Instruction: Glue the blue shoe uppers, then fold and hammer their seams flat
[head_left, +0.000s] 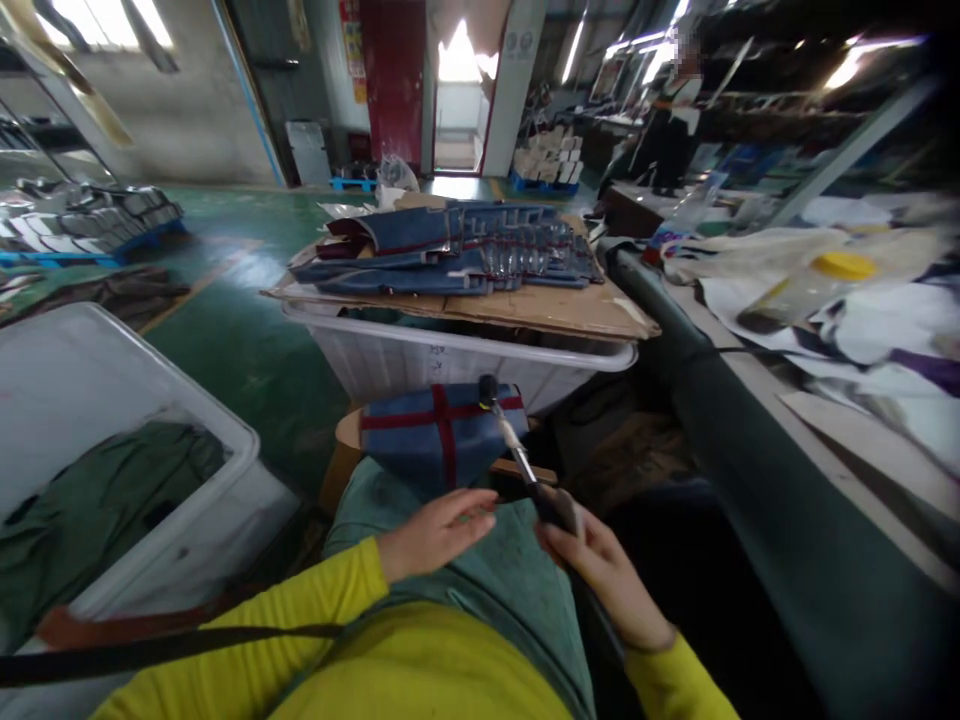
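Note:
In my right hand [585, 545] is a long tool [525, 465] with a dark handle and a metal shaft; its black head lies over a blue piece with dark red crossing bands [409, 435]. That piece rests in front of my green-covered lap, near the white bin. My left hand [442, 530] is above my lap with its fingers stretched out, holding nothing, just below the blue piece. A pile of folded blue pieces [450, 250] lies on a cardboard sheet [540, 312] across the bin ahead.
A white bin [251, 440] with green cloth [127, 500] stands at the left. Along the right runs a workbench [757, 400] bearing white sheets and a yellow-lidded jar [810, 290]. Ahead is the white bin [360, 340]. A person [671, 125] stands at the far right.

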